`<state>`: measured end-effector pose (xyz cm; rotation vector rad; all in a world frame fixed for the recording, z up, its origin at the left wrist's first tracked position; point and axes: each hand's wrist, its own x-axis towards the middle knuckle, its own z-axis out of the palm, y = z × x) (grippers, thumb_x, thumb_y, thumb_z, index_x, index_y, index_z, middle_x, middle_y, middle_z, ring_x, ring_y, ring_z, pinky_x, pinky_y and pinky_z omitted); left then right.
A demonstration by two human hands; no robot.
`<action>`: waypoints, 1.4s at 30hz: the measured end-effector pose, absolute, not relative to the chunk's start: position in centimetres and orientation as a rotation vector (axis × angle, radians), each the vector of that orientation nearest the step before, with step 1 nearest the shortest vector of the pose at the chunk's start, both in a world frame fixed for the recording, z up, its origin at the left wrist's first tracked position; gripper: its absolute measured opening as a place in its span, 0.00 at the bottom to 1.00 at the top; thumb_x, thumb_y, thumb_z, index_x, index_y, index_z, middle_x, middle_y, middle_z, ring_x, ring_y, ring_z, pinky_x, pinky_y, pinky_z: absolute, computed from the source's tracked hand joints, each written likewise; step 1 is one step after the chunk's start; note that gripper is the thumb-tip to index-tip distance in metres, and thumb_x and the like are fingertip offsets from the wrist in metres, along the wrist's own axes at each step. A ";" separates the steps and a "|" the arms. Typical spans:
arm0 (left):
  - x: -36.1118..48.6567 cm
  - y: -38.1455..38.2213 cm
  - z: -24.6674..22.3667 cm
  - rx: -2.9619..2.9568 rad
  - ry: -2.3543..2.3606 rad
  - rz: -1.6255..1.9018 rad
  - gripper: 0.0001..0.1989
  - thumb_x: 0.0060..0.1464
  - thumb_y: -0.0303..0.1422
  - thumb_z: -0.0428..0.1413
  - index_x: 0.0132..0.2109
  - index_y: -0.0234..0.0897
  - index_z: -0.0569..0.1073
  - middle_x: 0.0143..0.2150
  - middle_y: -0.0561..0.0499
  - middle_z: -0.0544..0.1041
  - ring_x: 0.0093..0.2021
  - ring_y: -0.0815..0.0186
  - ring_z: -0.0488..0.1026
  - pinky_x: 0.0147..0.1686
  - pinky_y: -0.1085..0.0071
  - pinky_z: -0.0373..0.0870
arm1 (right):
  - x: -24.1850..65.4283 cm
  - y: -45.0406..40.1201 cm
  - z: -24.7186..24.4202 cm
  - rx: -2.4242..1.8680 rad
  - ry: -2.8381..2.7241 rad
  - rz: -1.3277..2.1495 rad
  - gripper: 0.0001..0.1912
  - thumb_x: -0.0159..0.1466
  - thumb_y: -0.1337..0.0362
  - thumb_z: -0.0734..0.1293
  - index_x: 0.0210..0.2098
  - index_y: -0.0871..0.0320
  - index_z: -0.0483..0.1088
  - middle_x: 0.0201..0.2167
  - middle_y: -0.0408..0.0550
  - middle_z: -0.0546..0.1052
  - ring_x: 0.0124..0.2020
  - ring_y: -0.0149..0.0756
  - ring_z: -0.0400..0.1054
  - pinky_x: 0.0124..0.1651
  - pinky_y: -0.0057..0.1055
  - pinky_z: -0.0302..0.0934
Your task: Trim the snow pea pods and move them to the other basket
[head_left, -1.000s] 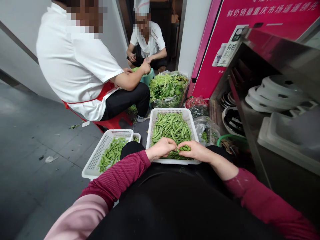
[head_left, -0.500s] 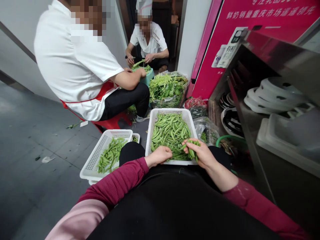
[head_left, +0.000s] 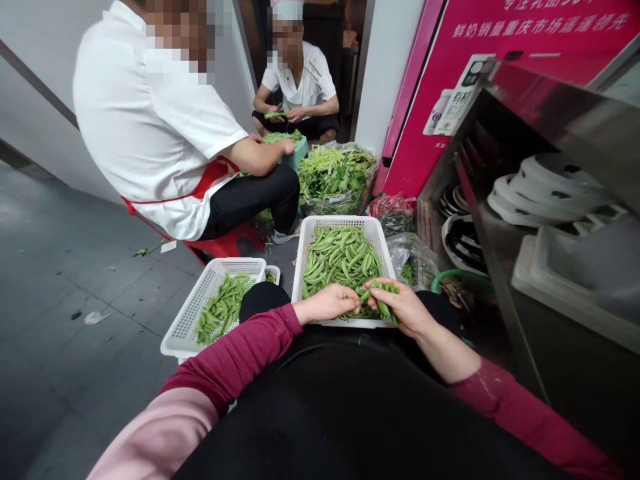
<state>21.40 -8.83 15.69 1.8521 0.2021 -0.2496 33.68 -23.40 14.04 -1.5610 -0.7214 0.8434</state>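
Note:
A white perforated basket (head_left: 301, 263) full of green pea pods (head_left: 343, 257) sits in front of my lap. Over its near right corner, my right hand (head_left: 407, 310) is closed around several pea pods, which stick out past its fingers. My left hand (head_left: 327, 303) comes in from the left, thumb and fingers pinched at the tip of one pod that juts from the right hand. Its fingertips partly hide that tip. To the left, beside my knee, a second white basket (head_left: 175, 333) holds a smaller heap of pea pods (head_left: 225, 307).
A co-worker in white (head_left: 160, 133) sits on a red stool (head_left: 243, 240) at left; another person (head_left: 300, 80) crouches behind, handling greens. A bag of leafy greens (head_left: 337, 173) stands beyond my basket. At right are a metal shelf (head_left: 500, 280) with stacked dishes and a green-rimmed bin (head_left: 450, 273).
My left hand has moved right and slightly up, from the basket's near edge to the pods in my right hand. The right hand has barely moved. The crouching person's hands have shifted.

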 end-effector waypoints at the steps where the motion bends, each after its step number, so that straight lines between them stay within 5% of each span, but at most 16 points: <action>1: 21.4 -8.7 15.8 1.899 0.181 -0.248 0.12 0.47 0.32 0.44 0.28 0.31 0.70 0.16 0.57 0.59 0.16 0.78 0.53 0.16 0.80 0.49 | 34.1 -23.5 14.4 -1.669 -0.826 0.693 0.15 0.54 0.56 0.64 0.38 0.56 0.68 0.28 0.47 0.72 0.31 0.37 0.66 0.38 0.36 0.60; 4: 21.6 -8.1 16.2 2.016 0.093 -0.285 0.10 0.44 0.29 0.45 0.23 0.31 0.69 0.19 0.56 0.64 0.19 0.77 0.57 0.20 0.80 0.54 | 35.2 -23.4 15.8 -1.810 -1.318 0.336 0.12 0.56 0.60 0.62 0.39 0.54 0.69 0.40 0.49 0.71 0.43 0.40 0.63 0.48 0.38 0.54; 8: 22.2 -8.1 16.6 2.089 0.122 -0.178 0.09 0.42 0.29 0.45 0.21 0.31 0.67 0.16 0.57 0.61 0.19 0.76 0.56 0.20 0.79 0.53 | 34.9 -22.0 16.6 -1.786 -1.815 0.487 0.08 0.55 0.63 0.62 0.33 0.56 0.71 0.32 0.49 0.73 0.37 0.40 0.64 0.43 0.36 0.57; 12: 22.8 -8.9 16.2 2.029 0.337 0.160 0.11 0.43 0.30 0.43 0.21 0.31 0.67 0.17 0.57 0.60 0.20 0.76 0.55 0.21 0.78 0.52 | 34.5 -20.7 14.9 -1.836 -1.289 0.581 0.10 0.53 0.59 0.64 0.31 0.57 0.69 0.27 0.45 0.73 0.29 0.35 0.66 0.35 0.33 0.60; 17: 22.1 -9.0 13.7 1.903 0.445 -0.015 0.09 0.42 0.29 0.45 0.21 0.31 0.67 0.15 0.58 0.58 0.17 0.77 0.52 0.17 0.79 0.50 | 38.9 -20.8 12.6 -1.555 -0.625 0.468 0.11 0.55 0.57 0.62 0.34 0.58 0.65 0.26 0.45 0.73 0.26 0.34 0.68 0.32 0.34 0.64; 22: 21.1 -8.4 11.0 1.540 0.627 -0.138 0.10 0.46 0.30 0.42 0.30 0.33 0.66 0.17 0.59 0.57 0.12 0.79 0.47 0.12 0.79 0.46 | 41.0 -20.6 11.0 -2.157 -1.695 0.156 0.08 0.56 0.68 0.60 0.34 0.57 0.69 0.35 0.49 0.72 0.39 0.37 0.66 0.41 0.33 0.59; 26: 21.1 -8.8 10.4 1.427 0.609 -0.208 0.07 0.47 0.31 0.44 0.31 0.33 0.65 0.18 0.59 0.58 0.11 0.80 0.47 0.11 0.81 0.45 | 38.5 -18.5 8.5 -2.427 -2.225 0.247 0.09 0.56 0.73 0.59 0.28 0.62 0.71 0.32 0.55 0.71 0.35 0.40 0.67 0.37 0.33 0.58; 31: 20.4 -8.7 10.5 1.412 0.613 -0.260 0.07 0.46 0.34 0.45 0.28 0.34 0.61 0.16 0.61 0.54 0.10 0.79 0.46 0.10 0.81 0.43 | 37.9 -17.0 7.2 -2.472 -2.042 0.324 0.09 0.53 0.76 0.60 0.23 0.64 0.70 0.30 0.57 0.72 0.34 0.42 0.68 0.36 0.35 0.58; 34: 20.2 -8.4 10.4 1.431 0.618 -0.266 0.08 0.47 0.35 0.43 0.28 0.35 0.60 0.16 0.61 0.54 0.11 0.79 0.45 0.10 0.81 0.42 | 39.4 -17.6 8.1 -2.486 -1.816 0.376 0.04 0.53 0.70 0.64 0.28 0.62 0.70 0.33 0.55 0.72 0.34 0.41 0.68 0.34 0.33 0.60; 37: 20.9 -8.6 10.6 1.634 0.582 -0.192 0.10 0.49 0.36 0.42 0.27 0.34 0.61 0.17 0.59 0.56 0.12 0.78 0.48 0.12 0.79 0.46 | 40.3 -18.7 9.3 -2.474 -1.594 0.454 0.11 0.55 0.61 0.64 0.35 0.61 0.67 0.30 0.50 0.73 0.30 0.37 0.69 0.28 0.29 0.61; 42: 22.5 -9.6 12.0 2.368 0.382 0.096 0.15 0.51 0.40 0.43 0.24 0.34 0.64 0.19 0.54 0.62 0.21 0.73 0.60 0.23 0.76 0.58 | 38.1 -20.4 10.5 -1.778 -0.627 1.032 0.14 0.52 0.57 0.66 0.33 0.62 0.65 0.18 0.42 0.70 0.18 0.28 0.64 0.17 0.22 0.57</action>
